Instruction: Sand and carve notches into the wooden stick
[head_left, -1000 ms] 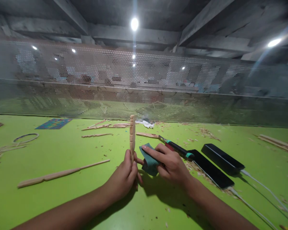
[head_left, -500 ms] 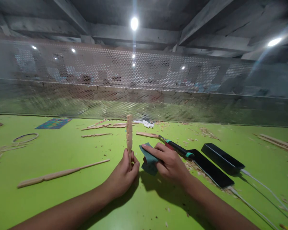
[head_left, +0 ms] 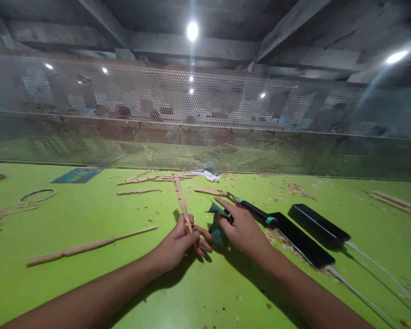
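My left hand (head_left: 178,244) pinches the thin lower end of a carved wooden stick (head_left: 180,194), whose wider notched part leans up and to the left. Some of that hand's other fingers stretch out to the right. Close by, my right hand (head_left: 245,228) holds a piece of dark green sandpaper (head_left: 219,230), folded and bent, its index finger pointing up along the top. The sandpaper is apart from the stick. Beyond the right hand lies a knife with a black and teal handle (head_left: 255,211), its blade end near a flat wooden piece (head_left: 210,192).
On the green table (head_left: 150,297), a long tapered stick (head_left: 89,248) lies left. Carved sticks (head_left: 139,192) sit farther back. A phone (head_left: 304,242) and a black box (head_left: 318,226) with white cables lie right, among wood shavings. A perforated metal screen (head_left: 205,137) borders the back.
The carved stick has tipped from upright to leaning left, and my left fingers have spread. My right hand has shifted slightly right, with the sandpaper bent differently.
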`<state>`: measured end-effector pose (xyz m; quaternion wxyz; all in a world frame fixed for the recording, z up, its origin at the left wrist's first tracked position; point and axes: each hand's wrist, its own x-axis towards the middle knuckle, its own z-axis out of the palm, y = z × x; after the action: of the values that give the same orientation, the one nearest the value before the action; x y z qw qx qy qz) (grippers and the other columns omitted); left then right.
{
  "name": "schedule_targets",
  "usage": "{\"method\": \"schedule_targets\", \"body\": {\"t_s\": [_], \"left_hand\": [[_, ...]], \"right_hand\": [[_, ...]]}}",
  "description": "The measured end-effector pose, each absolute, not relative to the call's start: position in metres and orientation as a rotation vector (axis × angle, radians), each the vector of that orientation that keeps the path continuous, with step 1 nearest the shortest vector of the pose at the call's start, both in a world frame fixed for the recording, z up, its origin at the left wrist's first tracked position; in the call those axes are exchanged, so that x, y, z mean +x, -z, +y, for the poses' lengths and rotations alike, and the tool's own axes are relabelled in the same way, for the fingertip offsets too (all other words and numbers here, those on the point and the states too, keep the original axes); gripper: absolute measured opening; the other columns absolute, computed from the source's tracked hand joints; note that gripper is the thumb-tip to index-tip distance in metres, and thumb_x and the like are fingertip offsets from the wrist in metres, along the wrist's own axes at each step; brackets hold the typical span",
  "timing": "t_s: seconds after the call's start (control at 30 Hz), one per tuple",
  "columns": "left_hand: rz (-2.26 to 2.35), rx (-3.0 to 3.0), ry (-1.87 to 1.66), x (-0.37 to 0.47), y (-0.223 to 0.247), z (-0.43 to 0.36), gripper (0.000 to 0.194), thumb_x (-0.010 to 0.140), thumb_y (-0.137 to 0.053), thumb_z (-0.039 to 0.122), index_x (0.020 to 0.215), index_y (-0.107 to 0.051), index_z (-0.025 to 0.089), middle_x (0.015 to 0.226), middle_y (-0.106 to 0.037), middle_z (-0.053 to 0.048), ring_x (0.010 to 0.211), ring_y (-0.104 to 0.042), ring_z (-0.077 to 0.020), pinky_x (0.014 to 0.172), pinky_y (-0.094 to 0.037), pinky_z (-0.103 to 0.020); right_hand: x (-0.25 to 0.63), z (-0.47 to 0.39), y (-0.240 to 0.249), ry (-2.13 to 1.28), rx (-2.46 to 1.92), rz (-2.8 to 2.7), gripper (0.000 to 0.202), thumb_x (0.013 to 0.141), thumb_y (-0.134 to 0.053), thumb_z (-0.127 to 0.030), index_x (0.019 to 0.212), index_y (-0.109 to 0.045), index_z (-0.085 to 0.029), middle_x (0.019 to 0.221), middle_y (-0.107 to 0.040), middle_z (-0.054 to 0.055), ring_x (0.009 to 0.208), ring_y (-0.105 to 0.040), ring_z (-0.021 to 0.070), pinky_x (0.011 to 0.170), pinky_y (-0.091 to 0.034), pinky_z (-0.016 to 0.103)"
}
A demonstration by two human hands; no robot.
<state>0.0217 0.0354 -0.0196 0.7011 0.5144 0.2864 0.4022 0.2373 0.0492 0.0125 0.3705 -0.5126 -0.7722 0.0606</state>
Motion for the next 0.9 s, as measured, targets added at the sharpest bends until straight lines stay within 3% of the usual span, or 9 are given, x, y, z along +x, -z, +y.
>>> {"method": "schedule_targets", "body": {"t_s": [0.1, 0.23, 0.37, 0.53, 0.77, 0.9], "left_hand": [[0.59, 1.115, -0.864, 0.02, 0.019, 0.036, 0.038, 0.099, -0.072, 0.035, 0.115, -0.04, 0.023, 0.108, -0.075, -0.009, 0.091, -0.078, -0.0213, 0.078, -0.059, -0.035], [0.548, 1.057, -0.812, 0.021, 0.015, 0.033, 0.042, 0.096, -0.076, 0.043, 0.12, -0.052, 0.018, 0.115, -0.075, -0.016, 0.096, -0.077, -0.0254, 0.081, -0.061, -0.039], [0.556, 1.014, -0.779, 0.021, 0.015, 0.032, 0.031, 0.101, -0.069, 0.043, 0.112, -0.06, 0.015, 0.112, -0.076, -0.018, 0.092, -0.078, -0.0245, 0.078, -0.062, -0.037], [0.584, 0.984, -0.765, 0.019, 0.015, 0.035, 0.033, 0.103, -0.064, 0.046, 0.103, -0.067, 0.013, 0.109, -0.078, -0.02, 0.09, -0.078, -0.0253, 0.072, -0.061, -0.033], [0.655, 0.984, -0.935, 0.01, 0.0, 0.048, 0.026, 0.095, -0.077, 0.043, 0.098, -0.077, 0.017, 0.086, -0.065, -0.003, 0.07, -0.06, -0.0114, 0.063, -0.051, -0.021], [0.695, 1.015, -1.021, 0.004, -0.012, 0.054, 0.027, 0.088, -0.086, 0.037, 0.106, -0.077, 0.02, 0.088, -0.067, -0.003, 0.075, -0.061, -0.0126, 0.064, -0.05, -0.021]], "right_hand": [[0.241, 0.052, -0.014, -0.176, -1.41, -1.92, 0.056, 0.095, -0.056, -0.023, 0.15, -0.059, -0.015, 0.082, -0.077, 0.009, 0.056, -0.063, 0.0195, 0.056, -0.047, 0.031], [0.24, 0.053, -0.015, -0.229, -1.439, -1.914, 0.05, 0.101, -0.055, -0.034, 0.148, -0.06, -0.018, 0.09, -0.078, 0.01, 0.064, -0.067, 0.0216, 0.062, -0.047, 0.032], [0.238, 0.053, -0.014, -0.24, -1.448, -1.914, 0.035, 0.102, -0.052, -0.038, 0.122, -0.072, -0.018, 0.088, -0.077, 0.011, 0.072, -0.067, 0.0259, 0.067, -0.044, 0.034], [0.237, 0.049, -0.017, -0.257, -1.412, -1.909, 0.031, 0.103, -0.049, -0.044, 0.096, -0.069, -0.02, 0.081, -0.072, 0.009, 0.067, -0.06, 0.0238, 0.064, -0.039, 0.034], [0.234, 0.044, -0.027, -0.313, -1.296, -1.843, 0.026, 0.098, -0.054, -0.044, 0.088, -0.063, -0.022, 0.093, -0.07, 0.013, 0.087, -0.061, 0.0295, 0.08, -0.043, 0.042], [0.231, 0.039, -0.031, -0.489, -1.279, -1.719, 0.025, 0.093, -0.063, -0.043, 0.104, -0.066, -0.021, 0.102, -0.071, 0.013, 0.095, -0.063, 0.0319, 0.087, -0.045, 0.045]]}}
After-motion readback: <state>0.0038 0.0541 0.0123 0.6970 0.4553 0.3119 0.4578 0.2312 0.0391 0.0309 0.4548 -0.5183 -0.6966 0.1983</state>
